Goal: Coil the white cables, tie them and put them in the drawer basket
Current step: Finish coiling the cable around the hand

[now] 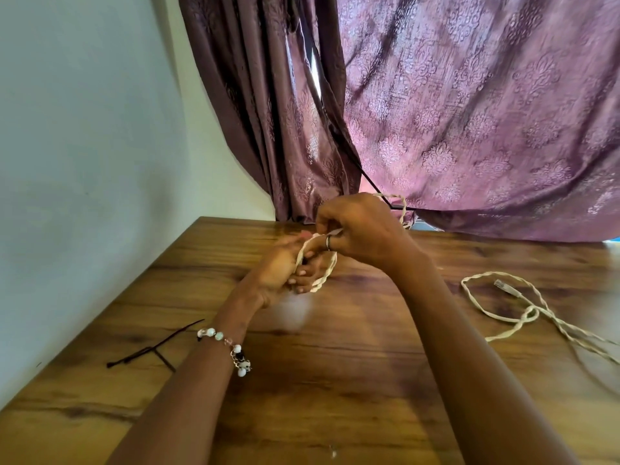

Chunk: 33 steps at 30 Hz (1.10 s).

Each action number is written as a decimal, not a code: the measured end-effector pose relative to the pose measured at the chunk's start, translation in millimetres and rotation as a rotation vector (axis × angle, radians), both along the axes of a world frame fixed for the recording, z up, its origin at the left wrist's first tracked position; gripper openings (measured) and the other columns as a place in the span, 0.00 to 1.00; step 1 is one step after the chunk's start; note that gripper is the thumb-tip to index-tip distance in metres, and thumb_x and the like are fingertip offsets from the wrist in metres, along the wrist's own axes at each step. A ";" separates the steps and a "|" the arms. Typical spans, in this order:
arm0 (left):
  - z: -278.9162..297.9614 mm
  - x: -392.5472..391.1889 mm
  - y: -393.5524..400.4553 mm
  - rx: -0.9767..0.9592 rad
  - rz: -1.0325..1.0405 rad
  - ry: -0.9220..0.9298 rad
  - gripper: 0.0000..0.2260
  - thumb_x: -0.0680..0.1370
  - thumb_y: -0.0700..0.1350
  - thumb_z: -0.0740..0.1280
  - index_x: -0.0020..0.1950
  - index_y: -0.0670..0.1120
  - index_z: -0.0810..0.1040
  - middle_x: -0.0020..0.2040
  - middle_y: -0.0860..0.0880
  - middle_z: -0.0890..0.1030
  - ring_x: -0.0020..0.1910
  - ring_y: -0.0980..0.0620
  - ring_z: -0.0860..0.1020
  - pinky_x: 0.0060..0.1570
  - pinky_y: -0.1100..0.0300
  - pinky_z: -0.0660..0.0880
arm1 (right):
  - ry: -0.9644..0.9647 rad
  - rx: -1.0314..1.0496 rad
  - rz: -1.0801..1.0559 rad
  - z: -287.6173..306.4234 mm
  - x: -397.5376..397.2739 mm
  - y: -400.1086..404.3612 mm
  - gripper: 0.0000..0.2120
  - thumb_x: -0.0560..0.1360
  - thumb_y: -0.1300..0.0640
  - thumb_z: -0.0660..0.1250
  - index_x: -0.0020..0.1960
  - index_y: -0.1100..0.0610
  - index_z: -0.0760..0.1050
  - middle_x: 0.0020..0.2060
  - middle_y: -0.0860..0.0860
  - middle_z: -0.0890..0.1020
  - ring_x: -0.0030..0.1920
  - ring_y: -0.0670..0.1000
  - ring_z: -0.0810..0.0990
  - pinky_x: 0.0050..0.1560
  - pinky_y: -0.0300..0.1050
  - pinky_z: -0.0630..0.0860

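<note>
A twisted white cable (322, 276) is looped around the fingers of my left hand (285, 270), which curls to hold the loop above the wooden table (335, 380). My right hand (359, 229) is just above it and pinches the same cable near the top of the loop. A further stretch of cable arcs out behind my right hand towards the curtain. A second white cable (523, 313) with a grey plug lies loose on the table at the right. No drawer basket is in view.
Black cable ties (151, 350) lie on the table at the left, near the white wall (84, 162). A purple patterned curtain (469, 112) hangs behind the table's far edge, with a thin black cord running down it.
</note>
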<state>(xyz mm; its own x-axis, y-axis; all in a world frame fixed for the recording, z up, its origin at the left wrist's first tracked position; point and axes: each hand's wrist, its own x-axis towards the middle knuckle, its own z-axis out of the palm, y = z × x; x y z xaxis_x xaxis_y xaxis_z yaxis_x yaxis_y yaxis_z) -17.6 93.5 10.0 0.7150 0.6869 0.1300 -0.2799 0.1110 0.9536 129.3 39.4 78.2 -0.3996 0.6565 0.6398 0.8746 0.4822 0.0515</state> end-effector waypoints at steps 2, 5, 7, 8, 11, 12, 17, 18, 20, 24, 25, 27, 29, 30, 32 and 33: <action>2.7 -4.9 0.8 -0.088 -0.059 -0.087 0.19 0.82 0.53 0.52 0.37 0.44 0.69 0.20 0.51 0.61 0.14 0.59 0.57 0.20 0.70 0.55 | 0.019 0.110 -0.052 -2.6 13.1 1.4 0.22 0.67 0.36 0.65 0.33 0.57 0.76 0.27 0.51 0.80 0.28 0.53 0.76 0.34 0.43 0.68; 7.6 -10.0 -0.4 -0.102 -0.185 -0.167 0.27 0.74 0.66 0.49 0.40 0.42 0.69 0.19 0.54 0.60 0.15 0.61 0.56 0.19 0.69 0.51 | 0.291 0.092 -0.079 -14.7 29.3 6.5 0.26 0.65 0.34 0.66 0.32 0.59 0.75 0.26 0.51 0.77 0.28 0.50 0.73 0.32 0.43 0.68; 8.1 -8.9 -1.6 -0.086 -0.161 -0.197 0.23 0.75 0.63 0.52 0.38 0.44 0.69 0.19 0.54 0.60 0.15 0.61 0.56 0.19 0.68 0.49 | 0.476 0.002 -0.099 -28.0 32.7 14.6 0.21 0.65 0.38 0.71 0.34 0.55 0.72 0.26 0.46 0.73 0.27 0.44 0.69 0.31 0.39 0.65; 7.1 -8.2 -1.1 -0.075 -0.132 -0.223 0.20 0.77 0.59 0.54 0.37 0.44 0.69 0.19 0.54 0.61 0.15 0.61 0.57 0.19 0.69 0.50 | 0.527 -0.043 -0.109 -35.5 34.6 19.6 0.17 0.67 0.42 0.73 0.37 0.53 0.71 0.26 0.44 0.72 0.28 0.42 0.69 0.31 0.39 0.65; 8.3 -12.9 5.0 -0.132 -0.055 -0.385 0.16 0.79 0.53 0.56 0.35 0.46 0.69 0.19 0.54 0.62 0.16 0.60 0.54 0.16 0.68 0.52 | 0.606 -0.099 -0.130 -54.5 41.3 29.4 0.09 0.72 0.50 0.70 0.40 0.51 0.70 0.29 0.49 0.78 0.32 0.52 0.76 0.34 0.50 0.73; 10.2 -17.5 9.2 -0.173 -0.031 -0.459 0.16 0.78 0.53 0.56 0.34 0.47 0.70 0.19 0.54 0.62 0.16 0.59 0.52 0.16 0.67 0.52 | 0.616 -0.121 -0.130 -60.9 45.4 31.2 0.07 0.73 0.52 0.68 0.40 0.51 0.72 0.30 0.53 0.79 0.33 0.55 0.78 0.35 0.54 0.75; 9.4 -27.9 21.5 -0.252 0.090 -0.619 0.18 0.82 0.52 0.52 0.36 0.46 0.70 0.19 0.54 0.62 0.14 0.58 0.55 0.15 0.66 0.55 | 0.462 -0.293 -0.166 -79.8 37.2 38.1 0.11 0.78 0.55 0.65 0.43 0.63 0.75 0.36 0.59 0.80 0.37 0.59 0.78 0.38 0.50 0.73; 7.3 -26.7 23.0 -0.257 0.113 -0.643 0.19 0.82 0.53 0.52 0.36 0.46 0.70 0.19 0.54 0.62 0.14 0.59 0.57 0.14 0.67 0.55 | 0.340 -0.308 -0.210 -79.2 30.0 37.9 0.11 0.78 0.54 0.63 0.46 0.62 0.75 0.40 0.61 0.81 0.41 0.60 0.78 0.40 0.49 0.72; 6.3 -25.8 26.5 -0.235 0.176 -0.686 0.19 0.82 0.54 0.52 0.37 0.46 0.70 0.20 0.54 0.62 0.14 0.59 0.59 0.14 0.67 0.56 | 0.041 -0.362 -0.288 -76.8 10.7 34.6 0.11 0.79 0.53 0.60 0.54 0.60 0.74 0.50 0.62 0.80 0.50 0.62 0.79 0.47 0.51 0.74; 6.7 -31.7 36.2 -0.189 0.313 -0.741 0.17 0.80 0.56 0.54 0.38 0.46 0.68 0.22 0.54 0.63 0.16 0.60 0.59 0.17 0.66 0.59 | -0.363 -0.414 -0.296 -64.7 -22.7 18.9 0.13 0.78 0.59 0.59 0.62 0.59 0.68 0.57 0.60 0.77 0.57 0.62 0.77 0.51 0.55 0.75; 7.0 -32.9 37.3 -0.187 0.328 -0.753 0.17 0.80 0.56 0.55 0.38 0.46 0.68 0.22 0.54 0.64 0.17 0.60 0.60 0.18 0.66 0.60 | -0.424 -0.414 -0.281 -60.7 -26.4 16.9 0.13 0.78 0.60 0.59 0.62 0.59 0.69 0.57 0.59 0.77 0.57 0.61 0.77 0.51 0.54 0.75; 8.2 -31.6 36.5 -0.176 0.386 -0.722 0.17 0.81 0.54 0.56 0.37 0.46 0.69 0.24 0.53 0.67 0.19 0.60 0.63 0.20 0.66 0.64 | -0.514 -0.334 -0.219 -52.6 -30.9 13.3 0.11 0.79 0.59 0.59 0.60 0.58 0.72 0.56 0.57 0.78 0.56 0.60 0.77 0.49 0.52 0.74; 10.6 -24.9 30.2 -0.125 0.487 -0.588 0.16 0.81 0.52 0.56 0.37 0.46 0.70 0.26 0.51 0.73 0.21 0.58 0.67 0.24 0.65 0.68 | -0.527 -0.152 -0.116 -48.4 -34.0 11.6 0.10 0.78 0.58 0.59 0.56 0.59 0.75 0.52 0.57 0.79 0.52 0.61 0.78 0.47 0.52 0.74; 12.0 -20.5 25.8 -0.075 0.526 -0.488 0.17 0.81 0.52 0.56 0.37 0.46 0.73 0.27 0.50 0.76 0.22 0.58 0.70 0.25 0.64 0.71 | -0.471 -0.070 -0.045 -48.6 -35.6 12.3 0.10 0.77 0.58 0.60 0.53 0.60 0.77 0.50 0.58 0.80 0.49 0.62 0.79 0.44 0.52 0.74; 13.3 -13.3 16.2 0.032 0.550 -0.286 0.22 0.82 0.51 0.56 0.32 0.47 0.79 0.30 0.47 0.78 0.24 0.56 0.74 0.23 0.64 0.71 | -0.332 0.015 0.055 -48.3 -37.0 15.7 0.08 0.74 0.60 0.61 0.49 0.60 0.78 0.47 0.60 0.81 0.45 0.63 0.81 0.36 0.50 0.72; 12.8 -11.9 12.8 0.076 0.546 -0.221 0.24 0.82 0.51 0.56 0.31 0.47 0.80 0.32 0.46 0.79 0.24 0.56 0.75 0.21 0.65 0.70 | -0.243 -0.005 0.071 -48.1 -36.0 18.0 0.07 0.74 0.58 0.63 0.49 0.59 0.77 0.47 0.60 0.81 0.44 0.63 0.81 0.34 0.49 0.71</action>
<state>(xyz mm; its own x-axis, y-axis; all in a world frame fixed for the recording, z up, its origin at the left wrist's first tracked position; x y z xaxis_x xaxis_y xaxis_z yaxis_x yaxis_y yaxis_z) -29.5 106.3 22.8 0.2114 0.9307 0.2987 -0.4701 -0.1711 0.8659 93.2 57.4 30.1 -0.5865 0.6239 0.5166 0.8007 0.5428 0.2535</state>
